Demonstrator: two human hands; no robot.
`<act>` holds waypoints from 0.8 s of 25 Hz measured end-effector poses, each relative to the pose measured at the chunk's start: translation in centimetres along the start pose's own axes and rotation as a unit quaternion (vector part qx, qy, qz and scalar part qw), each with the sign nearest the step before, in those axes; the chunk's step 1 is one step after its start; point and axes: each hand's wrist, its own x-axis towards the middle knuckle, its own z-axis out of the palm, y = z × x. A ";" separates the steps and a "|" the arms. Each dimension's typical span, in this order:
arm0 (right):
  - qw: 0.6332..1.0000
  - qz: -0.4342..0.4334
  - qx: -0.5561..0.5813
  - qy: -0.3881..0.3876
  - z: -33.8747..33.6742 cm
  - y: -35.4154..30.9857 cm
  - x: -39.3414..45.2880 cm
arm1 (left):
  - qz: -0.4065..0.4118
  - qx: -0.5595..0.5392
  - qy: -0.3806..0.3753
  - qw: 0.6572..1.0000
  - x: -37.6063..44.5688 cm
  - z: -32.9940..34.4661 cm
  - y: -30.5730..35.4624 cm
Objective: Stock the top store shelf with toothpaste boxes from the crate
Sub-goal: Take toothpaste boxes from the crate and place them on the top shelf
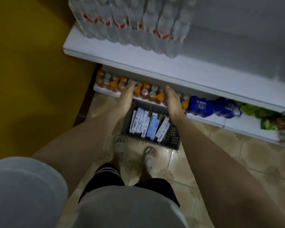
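Note:
A dark plastic crate point(174, 139) stands on the tiled floor just in front of my feet. Inside it lie several white and blue toothpaste boxes point(148, 124), side by side. Both my arms reach down toward it. My left hand point(126, 97) hovers over the crate's far left corner with its fingers straight and holds nothing. My right hand point(172, 102) hovers over the far right edge, fingers also extended and empty. Neither hand touches a box.
A white shelf point(155, 63) juts out above, carrying shrink-wrapped water bottles point(130, 22). The bottom shelf behind the crate holds orange drink bottles point(113, 81), blue bottle packs point(202, 106) and green packets point(260, 116). A yellow wall is at left.

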 end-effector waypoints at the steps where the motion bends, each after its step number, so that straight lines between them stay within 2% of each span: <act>1: 1.000 0.021 0.011 0.002 0.2 1.6 0.6 | -0.024 0.020 -0.009 0.999 0.6 0.5 -1.7; 5: 0.993 0.119 0.024 0.006 1.9 9.7 3.4 | -0.126 0.066 -0.071 0.987 3.5 3.1 -8.5; 11: 0.973 0.221 -0.063 -0.007 4.9 25.9 8.9 | -0.224 0.121 -0.110 0.961 12.9 8.2 -20.9; 14: 0.965 0.253 -0.068 0.010 5.2 34.7 13.1 | -0.244 0.120 -0.142 0.952 16.8 11.0 -28.3; 17: 0.963 0.257 -0.065 0.036 4.6 40.6 18.3 | -0.238 0.125 -0.161 0.950 21.5 13.1 -35.1; 20: 0.959 0.273 -0.072 0.035 4.9 45.6 23.2 | -0.231 0.129 -0.122 0.957 25.8 14.0 -39.7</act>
